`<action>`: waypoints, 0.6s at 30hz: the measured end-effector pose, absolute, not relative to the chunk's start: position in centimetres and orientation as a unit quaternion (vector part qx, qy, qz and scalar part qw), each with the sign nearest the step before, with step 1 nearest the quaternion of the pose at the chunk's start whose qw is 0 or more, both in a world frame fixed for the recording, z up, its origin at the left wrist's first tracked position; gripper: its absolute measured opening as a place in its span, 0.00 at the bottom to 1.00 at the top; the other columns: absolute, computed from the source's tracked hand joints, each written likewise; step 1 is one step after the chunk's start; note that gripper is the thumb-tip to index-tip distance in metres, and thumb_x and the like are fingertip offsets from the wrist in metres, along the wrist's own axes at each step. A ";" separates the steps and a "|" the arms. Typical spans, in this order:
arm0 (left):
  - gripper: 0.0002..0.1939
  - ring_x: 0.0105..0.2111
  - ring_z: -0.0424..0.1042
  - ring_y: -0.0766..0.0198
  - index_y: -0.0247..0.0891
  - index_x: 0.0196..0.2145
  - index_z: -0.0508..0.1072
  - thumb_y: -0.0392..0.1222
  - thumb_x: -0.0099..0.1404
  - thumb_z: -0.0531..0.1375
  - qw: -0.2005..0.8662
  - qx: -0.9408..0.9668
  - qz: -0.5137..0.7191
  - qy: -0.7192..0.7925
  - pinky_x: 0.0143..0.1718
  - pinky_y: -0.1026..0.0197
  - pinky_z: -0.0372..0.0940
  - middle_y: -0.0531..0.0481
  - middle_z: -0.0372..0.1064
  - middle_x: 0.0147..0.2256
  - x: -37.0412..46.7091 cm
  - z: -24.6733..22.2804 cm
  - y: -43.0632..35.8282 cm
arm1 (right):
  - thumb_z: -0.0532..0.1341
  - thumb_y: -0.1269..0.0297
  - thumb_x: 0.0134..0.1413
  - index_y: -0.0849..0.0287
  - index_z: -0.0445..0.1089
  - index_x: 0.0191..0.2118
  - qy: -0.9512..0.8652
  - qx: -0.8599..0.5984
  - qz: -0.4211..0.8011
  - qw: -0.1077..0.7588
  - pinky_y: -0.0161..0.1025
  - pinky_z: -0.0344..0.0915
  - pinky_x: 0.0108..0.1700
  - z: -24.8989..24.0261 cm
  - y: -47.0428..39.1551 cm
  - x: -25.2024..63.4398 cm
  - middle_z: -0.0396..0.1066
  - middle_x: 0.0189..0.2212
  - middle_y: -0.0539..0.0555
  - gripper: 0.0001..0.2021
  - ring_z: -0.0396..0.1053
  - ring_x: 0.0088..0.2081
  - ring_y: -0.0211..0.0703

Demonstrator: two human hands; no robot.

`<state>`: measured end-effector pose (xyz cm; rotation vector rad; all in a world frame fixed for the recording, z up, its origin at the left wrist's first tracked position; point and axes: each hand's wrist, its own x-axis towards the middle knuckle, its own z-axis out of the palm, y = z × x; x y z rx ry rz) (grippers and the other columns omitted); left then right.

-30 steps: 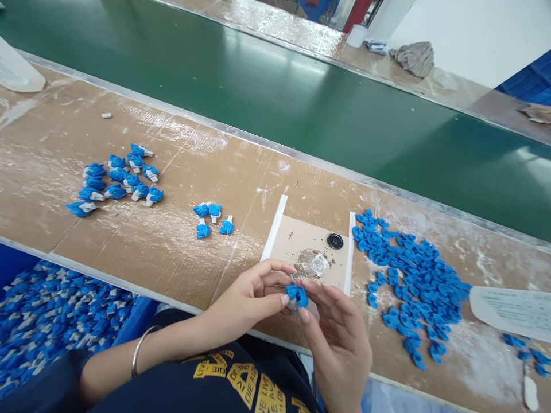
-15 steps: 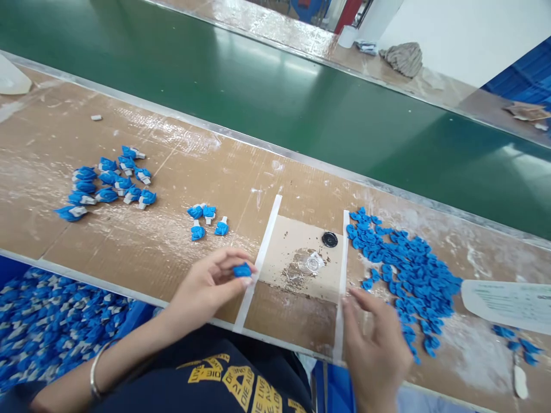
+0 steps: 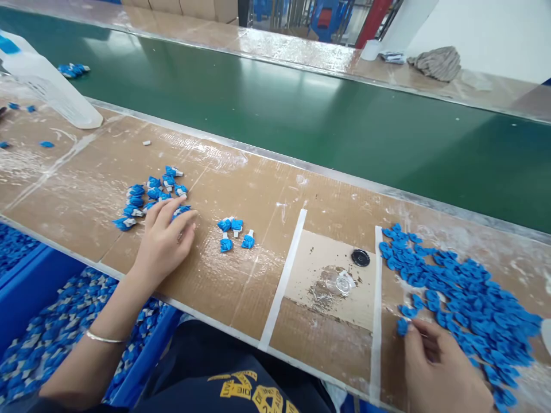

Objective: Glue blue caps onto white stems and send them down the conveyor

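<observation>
My left hand [image 3: 166,238] is over a loose group of blue-and-white plastic pieces [image 3: 135,191], each a blue cap-like part with a white tab. Its fingers are bent and apart, and one blue-and-white piece [image 3: 181,211] shows between them, seemingly on the table rather than gripped. On the other side, my right hand [image 3: 443,364] pinches a small blue plastic piece [image 3: 402,327] between thumb and finger. That hand is at the near left edge of a wide pile of curved blue pieces [image 3: 477,298]. Its other fingers are curled and partly hidden.
Between two white tape strips [image 3: 284,281] lie a cardboard sheet [image 3: 318,246], a clear round dish [image 3: 343,283] with wet spots, and a black round lid [image 3: 360,257]. Several blue-and-white pieces [image 3: 247,240] lie nearby. Blue bins [image 3: 142,361] stand lower left; a green belt [image 3: 275,109] runs behind.
My left hand has moved left from the tape to the blue-and-white group; the blue piece it held is no longer seen in it. My right hand has moved right and taken a blue piece.
</observation>
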<state>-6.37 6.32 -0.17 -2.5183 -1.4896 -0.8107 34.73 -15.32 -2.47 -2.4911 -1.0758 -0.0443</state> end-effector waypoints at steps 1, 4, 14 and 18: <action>0.14 0.59 0.62 0.44 0.42 0.47 0.75 0.34 0.63 0.60 0.034 -0.843 -0.260 -0.469 0.61 0.39 0.56 0.41 0.65 0.58 -6.0 0.1 6.1 | 0.53 0.47 0.52 0.59 0.75 0.37 -0.377 -0.898 0.006 0.224 0.49 0.69 0.35 -2.5 -15.5 34.8 0.76 0.30 0.59 0.22 0.75 0.31 0.56; 0.15 0.57 0.65 0.49 0.45 0.48 0.76 0.34 0.65 0.59 -0.064 -0.896 -0.207 -0.388 0.60 0.45 0.58 0.47 0.69 0.56 -4.6 0.7 5.2 | 0.56 0.46 0.55 0.59 0.76 0.39 -0.401 -0.874 0.025 0.273 0.48 0.70 0.39 -2.5 -15.9 34.9 0.77 0.34 0.59 0.22 0.75 0.33 0.54; 0.13 0.55 0.64 0.59 0.39 0.47 0.75 0.38 0.72 0.52 -0.230 -0.861 -0.191 -0.411 0.60 0.54 0.57 0.54 0.72 0.52 -3.0 -0.7 4.5 | 0.55 0.53 0.67 0.59 0.77 0.45 -0.627 -0.737 -0.043 0.248 0.48 0.70 0.49 -3.7 -16.9 36.5 0.76 0.46 0.58 0.18 0.75 0.45 0.50; 0.12 0.52 0.68 0.56 0.41 0.46 0.76 0.38 0.68 0.56 -0.200 -0.884 -0.186 -0.380 0.54 0.56 0.63 0.49 0.73 0.49 -2.4 -1.2 4.2 | 0.53 0.54 0.68 0.57 0.77 0.44 -0.651 -0.723 -0.052 0.227 0.50 0.69 0.48 -3.9 -17.0 36.6 0.77 0.44 0.57 0.17 0.75 0.45 0.52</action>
